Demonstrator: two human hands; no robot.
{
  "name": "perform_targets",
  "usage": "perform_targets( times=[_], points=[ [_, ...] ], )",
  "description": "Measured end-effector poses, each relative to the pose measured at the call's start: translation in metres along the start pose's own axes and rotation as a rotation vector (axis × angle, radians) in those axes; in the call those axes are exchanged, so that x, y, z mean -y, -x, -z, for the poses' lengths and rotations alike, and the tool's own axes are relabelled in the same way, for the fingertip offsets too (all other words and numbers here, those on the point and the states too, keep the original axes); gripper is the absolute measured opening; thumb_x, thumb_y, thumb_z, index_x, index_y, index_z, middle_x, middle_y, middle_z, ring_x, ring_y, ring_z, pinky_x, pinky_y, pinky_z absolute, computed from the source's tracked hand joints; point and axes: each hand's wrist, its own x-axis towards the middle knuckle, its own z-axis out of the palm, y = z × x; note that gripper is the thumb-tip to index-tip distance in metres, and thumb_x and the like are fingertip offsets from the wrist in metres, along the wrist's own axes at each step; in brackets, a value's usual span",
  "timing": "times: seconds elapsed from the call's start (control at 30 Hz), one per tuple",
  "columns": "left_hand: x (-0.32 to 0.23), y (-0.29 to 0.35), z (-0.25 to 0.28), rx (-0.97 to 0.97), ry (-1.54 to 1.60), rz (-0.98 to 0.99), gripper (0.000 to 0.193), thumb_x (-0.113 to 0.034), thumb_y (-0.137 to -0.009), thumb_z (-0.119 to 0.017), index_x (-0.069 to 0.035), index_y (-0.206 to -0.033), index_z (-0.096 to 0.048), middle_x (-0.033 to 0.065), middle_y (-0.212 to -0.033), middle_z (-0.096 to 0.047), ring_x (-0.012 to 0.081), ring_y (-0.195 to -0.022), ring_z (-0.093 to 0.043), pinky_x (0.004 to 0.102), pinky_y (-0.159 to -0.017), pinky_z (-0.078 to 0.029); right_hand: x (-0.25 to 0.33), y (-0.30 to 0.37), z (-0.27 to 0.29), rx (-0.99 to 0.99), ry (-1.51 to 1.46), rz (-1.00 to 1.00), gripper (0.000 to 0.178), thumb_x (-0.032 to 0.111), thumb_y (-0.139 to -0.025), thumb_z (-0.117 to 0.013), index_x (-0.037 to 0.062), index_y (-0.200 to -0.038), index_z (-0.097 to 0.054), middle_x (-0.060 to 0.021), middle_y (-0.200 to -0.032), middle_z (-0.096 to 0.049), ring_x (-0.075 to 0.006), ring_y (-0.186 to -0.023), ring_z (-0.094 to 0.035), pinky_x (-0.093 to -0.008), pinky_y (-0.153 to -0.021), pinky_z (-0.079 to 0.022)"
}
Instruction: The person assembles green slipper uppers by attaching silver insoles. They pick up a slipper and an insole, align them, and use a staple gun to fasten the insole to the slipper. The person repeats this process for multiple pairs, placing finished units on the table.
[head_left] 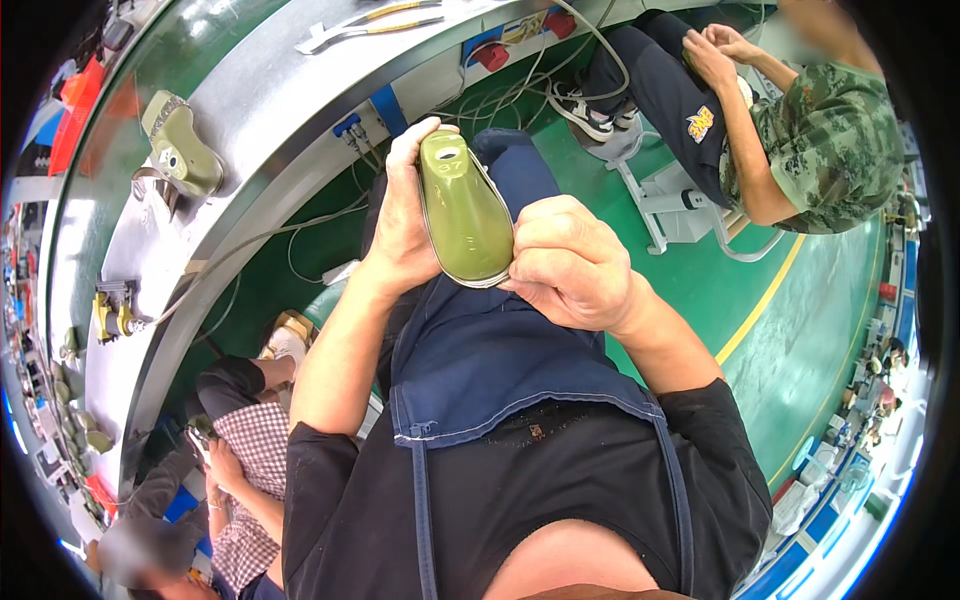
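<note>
A glossy olive-green shoe last (pixel 468 222) is held up in front of my apron, its top with a small round hole towards the far end. A thin pale edge runs along its rim. My left hand (pixel 404 225) wraps round its left side, with fingertips at the far end. My right hand (pixel 575 262) is closed, thumb and bent fingers pinching the rim at the near right. Whether a thin material lies between those fingers is hidden. On the bench at the left stands another green last (pixel 183 145), with a dark textured band at its top.
A curved metal bench (pixel 250 95) sweeps round the left and far side, bearing long-handled pliers (pixel 375 22) and a yellow-and-black clamp-like tool (pixel 115 312). Cables (pixel 520 90) hang below it. A co-worker (pixel 800 140) sits at the far right, another person (pixel 240 455) at the near left.
</note>
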Motion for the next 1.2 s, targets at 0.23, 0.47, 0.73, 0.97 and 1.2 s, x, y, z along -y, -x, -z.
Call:
perform_targets(
  times=[0.23,0.47,0.73,0.97,1.2],
  points=[
    [0.005,0.003,-0.001,0.002,0.002,0.042,0.123,-0.005,-0.066,-0.097,-0.009,-0.162,-0.021,0.0153,-0.147,-0.048,0.0265,-0.122,-0.061,0.0412,-0.104,-0.053,-0.003,0.001,-0.004,-0.044,-0.002,0.011,0.032,0.001,-0.075,-0.089,0.006,-0.098,-0.068,-0.007,-0.099,-0.065,-0.0275,-0.087,-0.066,-0.0381,-0.075,-0.056],
    [0.006,0.0,0.001,-0.011,-0.067,0.031,0.128,-0.005,-0.064,-0.099,-0.01,-0.163,-0.018,0.0156,-0.151,-0.047,0.0265,-0.126,-0.061,0.0416,-0.104,-0.055,-0.002,-0.003,-0.001,-0.045,-0.011,0.006,0.03,0.002,-0.078,-0.09,0.0066,-0.099,-0.069,-0.006,-0.097,-0.065,-0.026,-0.087,-0.066,-0.0365,-0.076,-0.055],
    [0.005,-0.001,-0.005,-0.061,0.002,0.025,0.116,-0.008,-0.066,-0.097,-0.005,-0.158,-0.025,0.016,-0.139,-0.051,0.0272,-0.115,-0.06,0.0399,-0.103,-0.05,-0.006,0.0,-0.004,-0.047,0.006,-0.001,0.032,0.004,-0.069,-0.089,0.0055,-0.095,-0.07,-0.0076,-0.098,-0.067,-0.0285,-0.088,-0.067,-0.0404,-0.078,-0.056],
    [0.008,-0.001,-0.002,-0.018,-0.038,-0.036,0.125,-0.008,-0.065,-0.099,-0.006,-0.161,-0.02,0.0183,-0.152,-0.047,0.0273,-0.127,-0.06,0.042,-0.106,-0.053,-0.021,-0.001,0.016,0.022,-0.154,-0.129,0.084,0.033,-0.067,-0.096,0.006,-0.139,-0.063,-0.0178,-0.138,-0.064,-0.0379,-0.127,-0.062,-0.0459,-0.105,-0.053],
    [-0.006,-0.009,-0.005,-0.003,-0.168,-0.153,0.103,-0.006,-0.074,-0.092,-0.003,-0.156,-0.03,0.0228,-0.14,-0.055,0.0373,-0.119,-0.064,0.0426,-0.101,-0.054,-0.052,-0.009,-0.009,0.063,0.12,0.059,0.107,0.013,-0.068,-0.094,0.0115,-0.16,-0.04,-0.0245,-0.155,-0.048,-0.0453,-0.137,-0.053,-0.0525,-0.114,-0.047]
  ],
)
